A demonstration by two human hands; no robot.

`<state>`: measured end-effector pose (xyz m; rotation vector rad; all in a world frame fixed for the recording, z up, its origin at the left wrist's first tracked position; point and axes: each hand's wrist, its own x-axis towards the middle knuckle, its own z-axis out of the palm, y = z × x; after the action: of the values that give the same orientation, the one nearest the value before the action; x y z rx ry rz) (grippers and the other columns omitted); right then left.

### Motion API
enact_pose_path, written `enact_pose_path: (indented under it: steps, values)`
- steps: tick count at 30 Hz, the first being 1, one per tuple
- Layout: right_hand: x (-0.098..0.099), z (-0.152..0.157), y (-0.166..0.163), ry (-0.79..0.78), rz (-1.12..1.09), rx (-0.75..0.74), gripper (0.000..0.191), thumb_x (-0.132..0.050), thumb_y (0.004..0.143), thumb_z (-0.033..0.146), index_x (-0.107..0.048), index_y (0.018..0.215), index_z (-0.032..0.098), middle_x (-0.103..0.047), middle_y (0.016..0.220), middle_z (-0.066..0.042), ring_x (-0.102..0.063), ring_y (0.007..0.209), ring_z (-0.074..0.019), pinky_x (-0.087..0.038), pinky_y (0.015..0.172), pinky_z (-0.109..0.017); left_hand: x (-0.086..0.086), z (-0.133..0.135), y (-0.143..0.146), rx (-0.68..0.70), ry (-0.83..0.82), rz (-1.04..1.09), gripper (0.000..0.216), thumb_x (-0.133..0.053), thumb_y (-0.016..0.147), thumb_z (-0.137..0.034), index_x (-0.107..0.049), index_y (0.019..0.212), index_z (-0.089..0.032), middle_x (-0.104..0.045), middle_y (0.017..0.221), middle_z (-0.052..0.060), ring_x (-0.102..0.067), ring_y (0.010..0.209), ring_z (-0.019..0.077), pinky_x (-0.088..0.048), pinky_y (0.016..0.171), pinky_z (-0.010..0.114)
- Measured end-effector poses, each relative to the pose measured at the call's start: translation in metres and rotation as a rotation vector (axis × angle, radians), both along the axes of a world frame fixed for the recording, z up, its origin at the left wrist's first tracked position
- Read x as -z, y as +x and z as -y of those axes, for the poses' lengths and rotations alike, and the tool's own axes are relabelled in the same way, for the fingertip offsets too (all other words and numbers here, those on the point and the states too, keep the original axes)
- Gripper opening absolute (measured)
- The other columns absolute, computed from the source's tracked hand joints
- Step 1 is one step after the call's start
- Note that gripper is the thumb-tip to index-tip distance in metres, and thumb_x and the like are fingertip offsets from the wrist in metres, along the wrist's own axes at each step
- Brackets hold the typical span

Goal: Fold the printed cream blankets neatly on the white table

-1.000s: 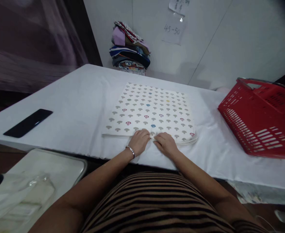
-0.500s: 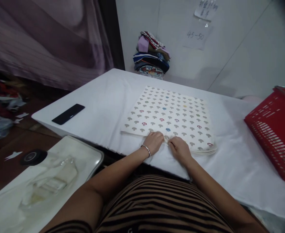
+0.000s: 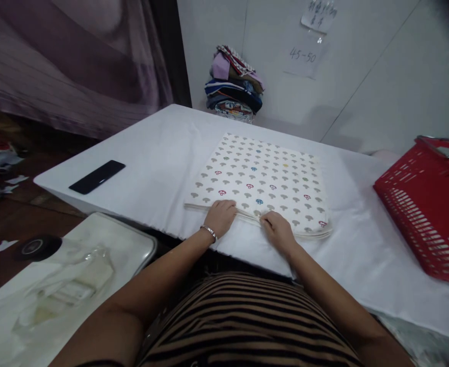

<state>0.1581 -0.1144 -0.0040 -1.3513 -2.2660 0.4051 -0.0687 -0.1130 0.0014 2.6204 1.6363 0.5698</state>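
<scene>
A folded cream cloth printed with small grey, red and blue mushrooms lies flat on the white-covered table. Its layered front edge faces me. My left hand, with a silver bracelet at the wrist, is closed on that edge left of the middle. Farther right, my right hand pinches the same edge between thumb and fingers. A stretch of the cloth's edge shows between the two hands. The fingertips of my left hand are partly hidden.
A black phone lies at the table's left. At the right stands a red plastic basket. Folded clothes are stacked at the back by the wall. Left of me is a white surface with a clear plastic bag.
My hands have moved apart along the cloth's front edge, the left one sliding leftward. Before, they nearly met at the middle. The view has shifted slightly.
</scene>
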Motion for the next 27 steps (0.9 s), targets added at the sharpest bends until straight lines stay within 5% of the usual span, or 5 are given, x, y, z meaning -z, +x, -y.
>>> enact_pose_path:
  steps: [14, 20, 27]
  values:
    - [-0.008, 0.007, -0.007, 0.162, 0.294, -0.119, 0.019, -0.042, 0.091, 0.025, -0.06, 0.089, 0.017, -0.059, 0.09, -0.008, -0.049, 0.084, -0.0202, -0.037, 0.074, -0.03, -0.004, -0.003, -0.025, 0.144, 0.017, -0.086, 0.018, -0.042, 0.089, -0.021, -0.058, 0.084, -0.016, -0.063, 0.088, 0.005, -0.055, 0.088, 0.0175, -0.038, 0.083, 0.035]
    - [-0.015, 0.0, -0.042, 0.16, 0.35, -0.174, 0.018, -0.047, 0.09, 0.026, -0.059, 0.1, 0.016, -0.058, 0.098, -0.01, -0.048, 0.088, -0.0217, -0.036, 0.076, -0.032, -0.003, -0.006, -0.026, 0.156, 0.048, -0.111, 0.023, -0.038, 0.09, -0.021, -0.058, 0.081, -0.016, -0.061, 0.078, 0.005, -0.055, 0.079, 0.0162, -0.038, 0.082, 0.034]
    - [-0.017, -0.018, -0.076, 0.102, 0.402, -0.164, 0.019, -0.042, 0.091, 0.022, -0.061, 0.091, 0.017, -0.059, 0.089, -0.008, -0.05, 0.084, -0.02, -0.038, 0.074, -0.03, 0.0, -0.012, -0.026, 0.138, 0.036, -0.103, 0.022, -0.039, 0.089, -0.021, -0.057, 0.076, -0.018, -0.061, 0.073, 0.002, -0.055, 0.074, 0.015, -0.038, 0.084, 0.034]
